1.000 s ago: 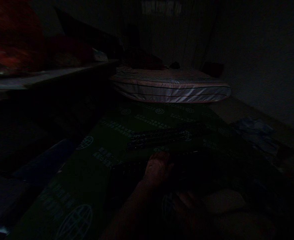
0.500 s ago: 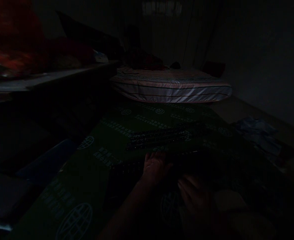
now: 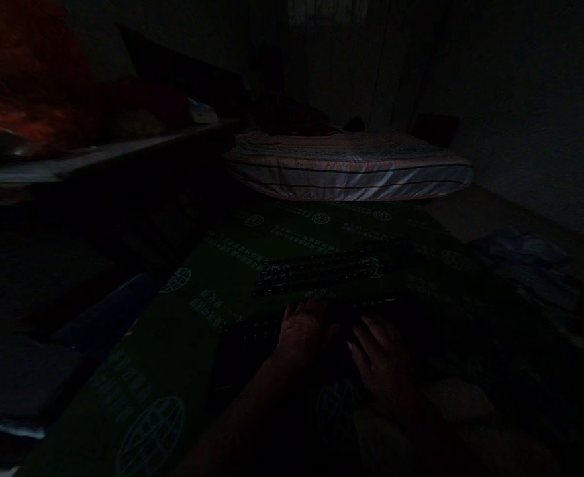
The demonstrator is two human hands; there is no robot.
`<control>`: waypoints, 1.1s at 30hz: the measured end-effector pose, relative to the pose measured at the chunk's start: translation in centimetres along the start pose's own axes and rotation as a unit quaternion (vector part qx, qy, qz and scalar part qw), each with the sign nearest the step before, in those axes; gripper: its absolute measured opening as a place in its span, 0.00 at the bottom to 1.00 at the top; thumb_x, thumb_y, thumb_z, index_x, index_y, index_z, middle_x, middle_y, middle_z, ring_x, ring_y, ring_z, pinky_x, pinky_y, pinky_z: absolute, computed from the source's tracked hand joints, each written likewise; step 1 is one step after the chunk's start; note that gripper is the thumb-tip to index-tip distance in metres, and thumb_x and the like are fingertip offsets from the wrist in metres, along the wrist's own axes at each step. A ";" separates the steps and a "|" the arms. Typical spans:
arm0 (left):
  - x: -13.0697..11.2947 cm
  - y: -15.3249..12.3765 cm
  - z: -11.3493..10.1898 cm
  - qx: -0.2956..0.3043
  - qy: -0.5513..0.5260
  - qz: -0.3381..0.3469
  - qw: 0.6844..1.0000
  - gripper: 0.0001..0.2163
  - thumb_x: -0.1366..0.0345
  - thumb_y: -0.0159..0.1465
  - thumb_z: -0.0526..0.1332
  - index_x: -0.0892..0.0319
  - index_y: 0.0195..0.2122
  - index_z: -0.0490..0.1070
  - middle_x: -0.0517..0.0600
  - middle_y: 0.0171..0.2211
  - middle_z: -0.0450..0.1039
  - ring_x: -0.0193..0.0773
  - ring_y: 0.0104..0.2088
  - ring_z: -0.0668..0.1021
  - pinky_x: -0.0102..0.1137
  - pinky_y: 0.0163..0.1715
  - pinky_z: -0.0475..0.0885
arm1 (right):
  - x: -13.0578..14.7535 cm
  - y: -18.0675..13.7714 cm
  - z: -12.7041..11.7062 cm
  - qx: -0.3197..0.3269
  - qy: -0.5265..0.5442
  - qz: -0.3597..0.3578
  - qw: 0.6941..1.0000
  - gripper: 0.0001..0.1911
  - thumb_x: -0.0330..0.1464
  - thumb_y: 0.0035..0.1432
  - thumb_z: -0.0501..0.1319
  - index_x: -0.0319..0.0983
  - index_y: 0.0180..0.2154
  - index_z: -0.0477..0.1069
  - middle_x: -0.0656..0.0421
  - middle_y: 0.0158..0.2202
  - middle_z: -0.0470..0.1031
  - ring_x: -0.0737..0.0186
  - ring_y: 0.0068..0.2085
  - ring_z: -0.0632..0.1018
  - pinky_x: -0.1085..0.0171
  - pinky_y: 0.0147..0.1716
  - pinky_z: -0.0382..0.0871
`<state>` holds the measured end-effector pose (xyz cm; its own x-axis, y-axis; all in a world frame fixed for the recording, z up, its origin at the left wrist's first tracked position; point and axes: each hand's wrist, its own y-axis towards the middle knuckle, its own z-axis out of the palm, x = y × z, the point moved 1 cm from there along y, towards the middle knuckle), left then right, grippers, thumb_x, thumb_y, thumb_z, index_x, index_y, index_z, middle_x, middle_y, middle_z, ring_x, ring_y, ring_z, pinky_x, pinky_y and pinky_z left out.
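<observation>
Everything is very dim. A flat black panel-like thing [image 3: 245, 368], with a row of small pale marks along its far edge, lies across the green printed surface; its kind is hard to make out. Over its far middle part rests my left hand [image 3: 302, 331], palm down, fingers pointing away and the thumb out to the right. My right hand [image 3: 379, 351] lies just to the right on the same dark thing, fingers stretched forward and slightly apart. Beyond both hands are several long thin black strips [image 3: 316, 271] with pale dots, lying side by side.
A striped mattress [image 3: 351, 179] stands at the far end of the green surface [image 3: 173, 344]. On the left runs a shelf [image 3: 88, 159] bearing an orange-red bundle [image 3: 34, 79]. Crumpled cloth [image 3: 525, 258] lies on the floor at right, near the wall.
My right hand has moved forward and its fingers now lie on the black panel-like thing, level with the left hand. My left hand stays nearly in place. The view has shifted slightly.
</observation>
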<state>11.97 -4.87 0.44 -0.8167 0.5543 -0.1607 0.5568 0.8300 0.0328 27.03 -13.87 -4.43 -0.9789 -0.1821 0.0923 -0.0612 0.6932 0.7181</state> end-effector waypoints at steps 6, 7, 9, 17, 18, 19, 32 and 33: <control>1.3 -1.1 0.1 -0.024 0.016 -0.007 1.000 0.19 0.52 0.63 0.55 0.60 0.49 0.68 0.55 0.45 0.73 0.49 0.45 0.74 0.44 0.49 0.64 | -0.4 -0.3 0.5 0.034 -0.004 0.010 0.999 0.15 0.37 0.62 0.54 0.36 0.40 0.74 0.47 0.45 0.73 0.49 0.49 0.71 0.51 0.46 0.68; 1.6 -1.4 0.0 -0.025 0.017 -0.013 0.999 0.19 0.52 0.63 0.55 0.60 0.49 0.68 0.56 0.45 0.73 0.49 0.45 0.74 0.44 0.48 0.64 | -0.4 -0.4 0.6 0.038 -0.005 0.011 0.999 0.15 0.38 0.62 0.54 0.35 0.40 0.74 0.47 0.45 0.73 0.49 0.49 0.71 0.51 0.45 0.68; 2.4 -1.8 -0.3 -0.026 0.022 -0.026 0.999 0.19 0.52 0.63 0.56 0.59 0.48 0.69 0.56 0.45 0.73 0.49 0.45 0.74 0.45 0.48 0.64 | -0.4 -0.5 0.6 0.045 -0.004 0.012 0.999 0.16 0.38 0.62 0.53 0.35 0.39 0.75 0.47 0.45 0.73 0.48 0.49 0.71 0.50 0.45 0.68; 5.0 -3.5 -1.4 -0.021 0.024 -0.047 0.998 0.18 0.53 0.61 0.57 0.57 0.48 0.69 0.56 0.49 0.71 0.49 0.48 0.73 0.45 0.49 0.63 | -0.2 -0.1 0.2 0.062 0.000 -0.002 0.998 0.17 0.39 0.62 0.53 0.35 0.41 0.74 0.45 0.49 0.69 0.46 0.51 0.69 0.49 0.46 0.67; 5.2 -3.7 -1.5 -0.022 0.022 -0.050 0.998 0.18 0.53 0.61 0.57 0.57 0.48 0.69 0.56 0.49 0.71 0.49 0.48 0.72 0.45 0.50 0.63 | -0.2 -0.1 0.3 0.066 -0.002 -0.004 0.998 0.17 0.39 0.62 0.53 0.35 0.42 0.74 0.44 0.49 0.69 0.46 0.51 0.69 0.49 0.46 0.67; 5.4 -3.9 -1.4 -0.024 0.018 -0.051 0.998 0.18 0.54 0.62 0.57 0.57 0.49 0.69 0.56 0.50 0.71 0.49 0.48 0.72 0.44 0.50 0.63 | -0.2 -0.2 0.3 0.070 -0.004 -0.006 0.998 0.17 0.39 0.62 0.53 0.35 0.42 0.74 0.44 0.50 0.69 0.46 0.51 0.69 0.48 0.46 0.67; 5.6 -4.5 -0.6 -0.055 -0.006 -0.056 0.997 0.19 0.54 0.62 0.56 0.60 0.49 0.68 0.56 0.48 0.72 0.49 0.47 0.72 0.45 0.51 0.62 | -0.2 -0.4 0.4 0.078 -0.013 0.000 0.997 0.16 0.39 0.62 0.53 0.36 0.42 0.73 0.45 0.51 0.68 0.46 0.52 0.68 0.48 0.46 0.67; 5.6 -4.5 -0.6 -0.054 -0.005 -0.057 0.997 0.19 0.54 0.62 0.56 0.60 0.49 0.68 0.56 0.48 0.72 0.49 0.47 0.73 0.45 0.51 0.62 | -0.2 -0.3 0.4 0.081 -0.013 -0.001 0.997 0.16 0.39 0.62 0.53 0.36 0.42 0.73 0.45 0.50 0.68 0.46 0.52 0.68 0.48 0.46 0.67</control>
<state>4.79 -5.48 0.03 -0.8720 0.4559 -0.1783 0.4407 0.8896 0.1197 27.14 -13.78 -5.00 -0.9835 -0.1665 0.0709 -0.0919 0.7972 0.5967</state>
